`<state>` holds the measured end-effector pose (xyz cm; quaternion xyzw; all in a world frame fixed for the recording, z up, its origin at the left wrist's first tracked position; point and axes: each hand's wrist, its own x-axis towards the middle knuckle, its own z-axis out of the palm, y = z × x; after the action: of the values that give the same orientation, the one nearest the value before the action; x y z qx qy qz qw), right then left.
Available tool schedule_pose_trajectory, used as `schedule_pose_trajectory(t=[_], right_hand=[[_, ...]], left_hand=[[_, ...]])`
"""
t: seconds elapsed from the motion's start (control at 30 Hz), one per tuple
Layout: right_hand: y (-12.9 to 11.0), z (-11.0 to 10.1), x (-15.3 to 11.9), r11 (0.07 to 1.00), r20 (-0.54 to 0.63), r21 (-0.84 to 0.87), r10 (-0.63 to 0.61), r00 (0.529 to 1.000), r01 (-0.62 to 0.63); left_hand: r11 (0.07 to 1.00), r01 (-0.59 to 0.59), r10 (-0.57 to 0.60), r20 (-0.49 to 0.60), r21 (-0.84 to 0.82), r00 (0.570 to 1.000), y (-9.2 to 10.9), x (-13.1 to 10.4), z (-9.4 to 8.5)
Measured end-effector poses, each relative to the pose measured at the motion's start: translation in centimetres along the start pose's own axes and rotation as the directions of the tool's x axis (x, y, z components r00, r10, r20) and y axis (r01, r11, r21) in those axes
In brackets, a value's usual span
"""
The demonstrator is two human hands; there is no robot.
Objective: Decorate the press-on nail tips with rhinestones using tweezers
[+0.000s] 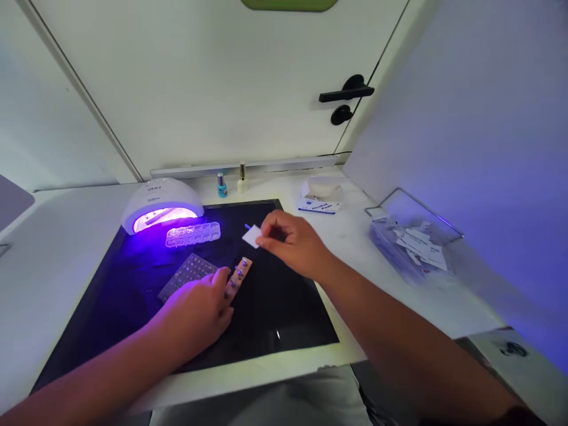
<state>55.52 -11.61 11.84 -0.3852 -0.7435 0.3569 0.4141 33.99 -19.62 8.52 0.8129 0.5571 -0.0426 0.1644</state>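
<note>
My left hand [199, 307] holds a narrow tan strip [242, 272] with several small dark studs along it, low over the black mat [284, 307]. Between the thumb and fingers of my right hand [290, 239] is a small white square pad [252, 236], up and to the right of the strip's far end. A grey sheet with rows of small dots [189, 272] lies partly under my left hand. Behind it rests a clear compartment case [193, 234], beside a white lamp [162, 198] glowing purple.
Two small bottles, one blue [222, 186] and one cream [242, 179], stand behind the mat. An open alcohol pads box [320, 198] is at the back right. Farther right, a plastic bin [394, 248] holds white packets. A door with a black handle [346, 93] rises behind.
</note>
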Motion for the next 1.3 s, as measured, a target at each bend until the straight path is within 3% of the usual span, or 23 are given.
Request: schedule_pose_trajectory(t=[0.1, 0.13, 0.17, 0.23, 0.27, 0.3, 0.47, 0.67, 0.8, 1.0, 1.07, 1.17, 1.3], right_hand=[[1.1, 0.9, -0.8, 0.996, 0.085, 0.05, 0.064, 0.994, -0.068], [1.3, 1.1, -0.9, 0.994, 0.108, 0.067, 0.079, 0.991, -0.086], [1.4, 1.3, -1.1, 0.991, 0.127, 0.084, 0.091, 0.988, -0.102], [1.5, 1.6, -1.3, 0.986, 0.155, 0.109, 0.107, 0.982, -0.125], [1.5, 1.7, -1.3, 0.984, 0.161, 0.118, 0.112, 0.981, -0.132], [1.5, 1.8, -1.4, 0.983, 0.164, 0.124, 0.114, 0.98, -0.135], [2.0, 2.2, -1.4, 0.986, 0.143, 0.12, 0.095, 0.985, -0.113], [2.4, 1.4, -1.3, 0.998, 0.063, -0.012, 0.067, 0.996, -0.066], [2.1, -0.6, -1.9, 0.977, 0.17, -0.212, 0.001, 0.985, 0.036], [2.3, -1.9, -3.5, 0.877, 0.468, -0.432, 0.019, 0.883, 0.21], [2.4, -1.9, -4.0, 0.776, 0.565, -0.554, 0.084, 0.821, 0.301], [2.6, -1.6, -4.5, 0.718, 0.635, -0.595, 0.143, 0.76, 0.362], [2.9, -1.0, -4.8, 0.731, 0.656, -0.554, 0.088, 0.749, 0.399]], left_hand=[[1.0, 0.001, -0.001, -0.026, -0.023, 1.0, -0.2, -0.8, -0.7], [0.999, -0.013, 0.01, -0.078, -0.039, 0.997, -0.5, -0.9, -1.1], [0.995, -0.066, 0.048, -0.202, -0.081, 0.978, -0.9, -0.9, -1.7], [0.95, -0.247, 0.147, -0.427, -0.19, 0.892, -1.6, -0.3, -2.6], [0.908, -0.348, 0.199, -0.491, -0.234, 0.848, -1.9, 0.3, -3.0], [0.88, -0.402, 0.235, -0.505, -0.252, 0.83, -2.1, 1.0, -3.2], [0.795, -0.52, 0.304, -0.536, -0.314, 0.788, -2.1, 4.7, -3.1], [0.752, -0.562, 0.301, -0.579, -0.345, 0.758, -2.8, 6.5, -3.4], [0.739, -0.585, 0.369, -0.526, -0.334, 0.766, -3.7, 7.2, -3.6], [0.727, -0.577, 0.386, -0.474, -0.372, 0.791, -4.4, 7.6, -2.6], [0.715, -0.579, 0.389, -0.466, -0.392, 0.795, -4.3, 7.6, -2.3], [0.69, -0.593, 0.408, -0.455, -0.414, 0.792, -4.1, 7.6, -2.1], [0.672, -0.612, 0.456, -0.419, -0.417, 0.785, -3.7, 7.7, -1.8]])
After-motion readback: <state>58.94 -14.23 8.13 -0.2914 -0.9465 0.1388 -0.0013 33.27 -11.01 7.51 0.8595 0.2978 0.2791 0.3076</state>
